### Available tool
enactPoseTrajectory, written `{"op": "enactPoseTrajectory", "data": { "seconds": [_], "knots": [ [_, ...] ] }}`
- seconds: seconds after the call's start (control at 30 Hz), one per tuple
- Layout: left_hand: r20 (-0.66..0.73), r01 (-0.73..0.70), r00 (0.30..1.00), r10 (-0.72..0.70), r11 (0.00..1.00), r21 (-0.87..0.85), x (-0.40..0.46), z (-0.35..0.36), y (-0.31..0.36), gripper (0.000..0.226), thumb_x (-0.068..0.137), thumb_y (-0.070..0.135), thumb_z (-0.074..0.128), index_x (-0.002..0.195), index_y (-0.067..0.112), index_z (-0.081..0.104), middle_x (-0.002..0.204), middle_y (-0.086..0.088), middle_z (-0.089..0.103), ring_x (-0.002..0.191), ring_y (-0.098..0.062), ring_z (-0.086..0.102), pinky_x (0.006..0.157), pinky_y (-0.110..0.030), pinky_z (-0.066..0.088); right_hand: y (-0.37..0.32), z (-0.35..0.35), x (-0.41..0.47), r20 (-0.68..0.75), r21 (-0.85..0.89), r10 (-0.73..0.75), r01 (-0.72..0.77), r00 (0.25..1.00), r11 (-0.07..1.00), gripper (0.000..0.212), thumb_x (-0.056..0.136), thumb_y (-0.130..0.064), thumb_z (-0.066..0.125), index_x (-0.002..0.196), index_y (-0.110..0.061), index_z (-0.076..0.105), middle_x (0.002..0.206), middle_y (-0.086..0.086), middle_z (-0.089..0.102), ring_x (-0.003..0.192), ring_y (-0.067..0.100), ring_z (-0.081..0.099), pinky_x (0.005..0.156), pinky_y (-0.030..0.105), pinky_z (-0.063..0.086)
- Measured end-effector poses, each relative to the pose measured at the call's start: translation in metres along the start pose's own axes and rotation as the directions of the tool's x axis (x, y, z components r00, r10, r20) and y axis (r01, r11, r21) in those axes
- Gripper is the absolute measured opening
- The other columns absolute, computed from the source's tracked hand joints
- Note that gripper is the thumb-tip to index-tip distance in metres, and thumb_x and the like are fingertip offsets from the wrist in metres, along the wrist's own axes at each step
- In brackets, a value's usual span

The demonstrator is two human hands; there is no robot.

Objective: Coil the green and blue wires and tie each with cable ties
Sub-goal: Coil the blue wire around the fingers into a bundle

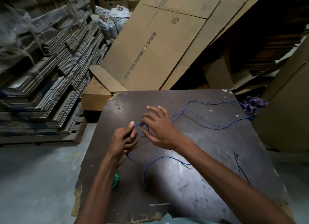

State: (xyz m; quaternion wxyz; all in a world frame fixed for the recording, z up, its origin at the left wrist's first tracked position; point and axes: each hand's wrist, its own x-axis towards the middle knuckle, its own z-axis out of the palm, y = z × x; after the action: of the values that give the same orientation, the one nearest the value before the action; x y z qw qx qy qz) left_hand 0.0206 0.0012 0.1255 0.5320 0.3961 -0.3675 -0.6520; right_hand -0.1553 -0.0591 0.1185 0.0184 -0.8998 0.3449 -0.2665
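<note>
Your left hand (124, 140) is closed in a fist around the blue wire (200, 120) near the middle of the dark surface (209, 182), thumb pressed on top, with a short end of wire hanging out below the fist. Your right hand (158, 128) hovers just beside it with its fingers (154, 108) spread wide, thumb and forefinger at a small loop of the wire between the two hands; whether they pinch it you cannot tell. From there the blue wire runs in loose waves to the far right corner of the surface and drops over the edge by a purple cloth (254, 105). Another curved stretch of blue wire lies toward the near edge, under your right forearm. The green wire (115, 180), already coiled, sits by the left edge, partly hidden under your left forearm. Black cable ties (240, 167) lie near the right edge.
</note>
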Motion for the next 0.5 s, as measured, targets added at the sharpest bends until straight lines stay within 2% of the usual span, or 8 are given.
{"op": "enactPoseTrajectory", "data": {
  "seconds": [0.03, 0.1, 0.17, 0.27, 0.33, 0.43, 0.5],
  "knots": [
    [0.006, 0.000, 1.000, 0.000, 0.999, -0.039, -0.002, -0.002, 0.002, 0.043, 0.100, 0.032, 0.044, 0.066, 0.006, 0.045, 0.050, -0.001, 0.007, 0.032, -0.006, 0.012, 0.036, -0.016, 0.008, 0.002, 0.002, 0.001, 0.023, 0.070, 0.021, -0.022, 1.000, 0.997, 0.021, 0.099, -0.037, 0.048, 0.098, -0.020, 0.060, 0.098, 0.004, 0.065, 0.113, 0.029, 0.060, 0.109, 0.054, 0.037],
    [0.019, 0.010, 1.000, -0.008, 0.996, -0.090, -0.006, -0.006, 0.004, 0.040, 0.100, 0.030, 0.042, 0.072, 0.003, 0.051, 0.050, 0.000, 0.012, 0.033, -0.006, 0.013, 0.036, -0.017, 0.008, 0.004, -0.003, 0.004, 0.086, 0.245, 0.121, -0.138, 0.989, 0.960, 0.021, 0.105, -0.037, 0.043, 0.086, -0.028, 0.046, 0.073, 0.002, 0.056, 0.074, 0.025, 0.056, 0.081, 0.047, 0.050],
    [0.033, 0.051, 0.998, -0.048, 0.993, -0.104, -0.012, -0.007, 0.005, 0.038, 0.101, 0.030, 0.040, 0.079, 0.003, 0.055, 0.048, 0.003, 0.019, 0.033, -0.004, 0.014, 0.036, -0.016, 0.009, 0.011, -0.006, 0.007, 0.067, 0.389, 0.247, -0.253, 0.967, 0.886, 0.027, 0.106, -0.036, 0.049, 0.080, -0.031, 0.040, 0.061, -0.003, 0.047, 0.057, 0.017, 0.045, 0.058, 0.040, 0.045],
    [0.078, 0.136, 0.989, -0.124, 0.973, -0.185, -0.019, -0.007, 0.009, 0.037, 0.103, 0.033, 0.036, 0.084, 0.007, 0.054, 0.048, 0.007, 0.020, 0.036, -0.005, 0.008, 0.038, -0.020, 0.005, 0.017, -0.010, 0.013, -0.048, 0.494, 0.378, -0.307, 0.924, 0.813, 0.027, 0.103, -0.033, 0.059, 0.081, -0.018, 0.060, 0.059, -0.003, 0.046, 0.054, 0.007, 0.039, 0.055, 0.032, 0.037],
    [0.127, 0.177, 0.982, -0.143, 0.930, -0.323, -0.019, -0.006, 0.012, 0.035, 0.102, 0.034, 0.035, 0.082, 0.011, 0.052, 0.050, 0.009, 0.019, 0.039, -0.005, 0.008, 0.039, -0.022, 0.006, 0.019, -0.010, 0.019, -0.061, 0.542, 0.419, -0.323, 0.906, 0.776, 0.024, 0.101, -0.035, 0.063, 0.085, -0.017, 0.068, 0.062, -0.004, 0.050, 0.056, 0.004, 0.041, 0.057, 0.027, 0.036],
    [0.210, 0.172, 0.976, -0.060, 0.805, -0.568, -0.015, -0.011, 0.015, 0.035, 0.105, 0.030, 0.030, 0.084, 0.013, 0.052, 0.056, 0.008, 0.022, 0.043, -0.005, 0.015, 0.042, -0.022, 0.015, 0.024, -0.007, 0.025, 0.004, 0.598, 0.488, -0.393, 0.873, 0.698, 0.028, 0.095, -0.042, 0.068, 0.082, -0.017, 0.072, 0.059, -0.004, 0.047, 0.056, 0.004, 0.039, 0.056, 0.028, 0.034],
    [0.252, 0.150, 0.966, 0.058, 0.669, -0.728, -0.011, -0.019, 0.022, 0.036, 0.107, 0.029, 0.028, 0.089, 0.011, 0.053, 0.059, 0.007, 0.028, 0.046, -0.006, 0.022, 0.046, -0.024, 0.024, 0.029, -0.006, 0.023, 0.095, 0.678, 0.486, -0.414, 0.869, 0.607, 0.021, 0.094, -0.040, 0.071, 0.088, -0.021, 0.076, 0.058, -0.011, 0.045, 0.056, 0.004, 0.039, 0.054, 0.025, 0.033]
  ]
}}
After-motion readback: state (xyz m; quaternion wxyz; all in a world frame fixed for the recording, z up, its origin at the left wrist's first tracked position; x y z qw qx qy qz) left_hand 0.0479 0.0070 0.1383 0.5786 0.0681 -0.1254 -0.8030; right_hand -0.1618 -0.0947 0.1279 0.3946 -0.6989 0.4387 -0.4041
